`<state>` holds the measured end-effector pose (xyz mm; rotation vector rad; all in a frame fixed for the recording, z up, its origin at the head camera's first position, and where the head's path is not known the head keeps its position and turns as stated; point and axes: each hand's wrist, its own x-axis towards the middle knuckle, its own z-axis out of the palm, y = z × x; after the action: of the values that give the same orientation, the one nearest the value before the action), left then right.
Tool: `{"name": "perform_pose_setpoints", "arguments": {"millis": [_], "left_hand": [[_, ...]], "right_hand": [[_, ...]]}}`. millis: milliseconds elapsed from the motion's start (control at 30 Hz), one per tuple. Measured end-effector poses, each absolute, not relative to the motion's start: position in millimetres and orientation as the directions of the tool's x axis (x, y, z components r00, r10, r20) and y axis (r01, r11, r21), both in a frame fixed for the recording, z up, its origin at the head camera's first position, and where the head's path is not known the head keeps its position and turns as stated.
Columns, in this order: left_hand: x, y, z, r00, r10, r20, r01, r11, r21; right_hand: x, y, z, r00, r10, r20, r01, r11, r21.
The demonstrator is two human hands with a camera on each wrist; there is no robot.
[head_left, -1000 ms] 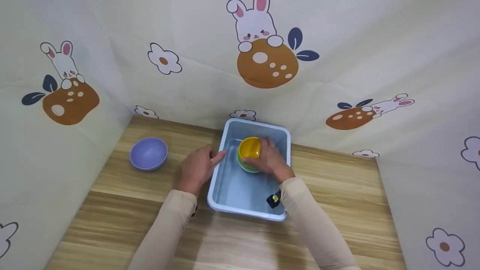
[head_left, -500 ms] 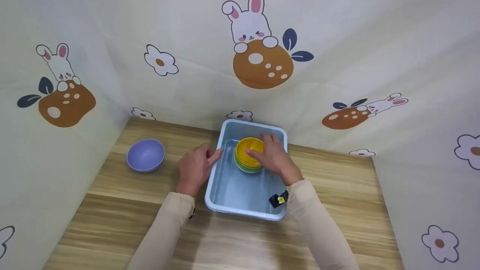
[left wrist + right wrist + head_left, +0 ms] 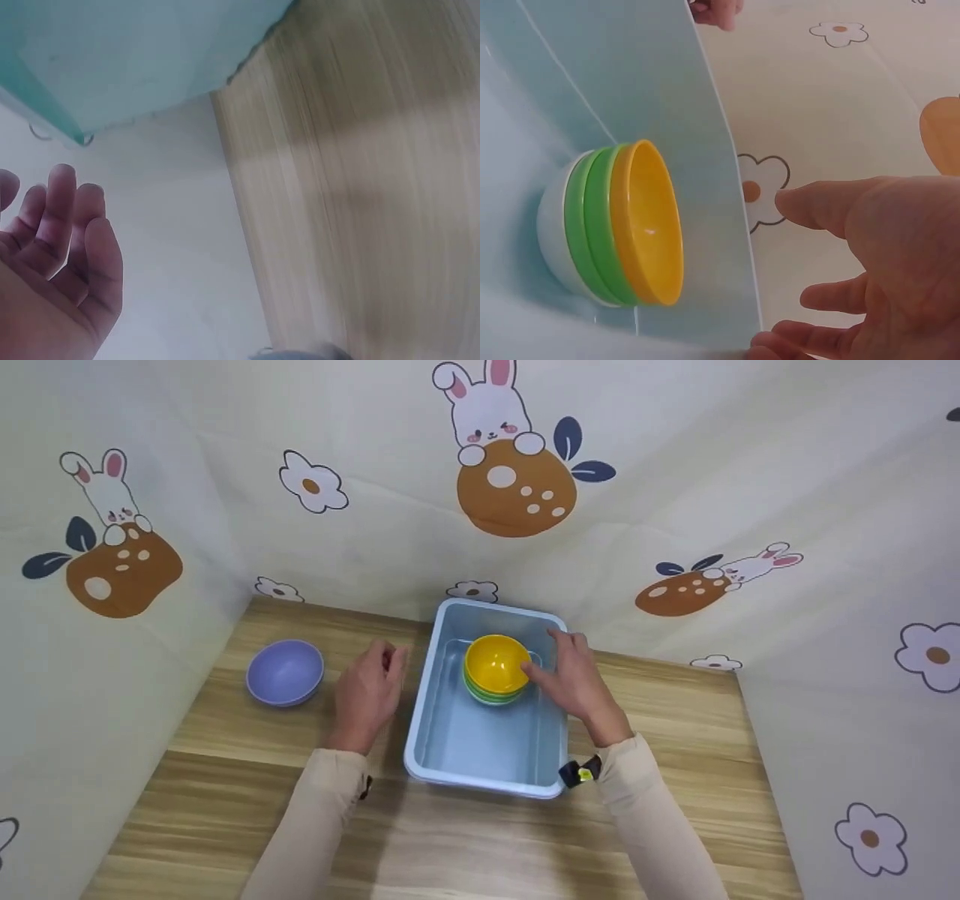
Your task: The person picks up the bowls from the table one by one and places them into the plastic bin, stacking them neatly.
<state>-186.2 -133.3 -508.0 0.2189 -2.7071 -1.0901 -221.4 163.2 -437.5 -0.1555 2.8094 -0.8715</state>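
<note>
A stack of bowls stands inside the light blue plastic bin (image 3: 480, 787). Its top is a yellow bowl (image 3: 496, 664); the right wrist view shows two green bowls (image 3: 600, 225) under it and a white bowl (image 3: 553, 229) at the bottom. My right hand (image 3: 577, 679) is over the bin's right rim with fingers spread, holding nothing, its thumb overlapping the yellow bowl's edge in the head view. Left of the bin, my left hand (image 3: 366, 690) has loosely bent fingers (image 3: 103, 259) with nothing in them. A purple bowl (image 3: 285, 673) sits on the table beyond it.
The wooden table (image 3: 247, 810) is enclosed at the back and sides by a pale cloth (image 3: 390, 532) printed with rabbits and flowers. The bin's far end is close to the back cloth.
My right hand has let go of the yellow bowl and moved right, leaving it on the stack. My left hand has come off the bin's left rim and shifted left.
</note>
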Motion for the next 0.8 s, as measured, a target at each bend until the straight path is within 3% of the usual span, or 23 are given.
{"name": "perform_pose_setpoints", "arguments": {"millis": [367, 800], "left_hand": [[-186, -160, -513, -0.916, -0.305, 0.261, -0.051, 0.733, 0.678], [-179, -187, -520, -0.892, -0.361, 0.273, -0.091, 0.733, 0.674]], "right_hand": [[-213, 187, -453, -0.982, -0.137, -0.131, -0.030, 0.793, -0.608], [-205, 204, -471, -0.980, -0.167, -0.107, -0.052, 0.739, -0.671]]}}
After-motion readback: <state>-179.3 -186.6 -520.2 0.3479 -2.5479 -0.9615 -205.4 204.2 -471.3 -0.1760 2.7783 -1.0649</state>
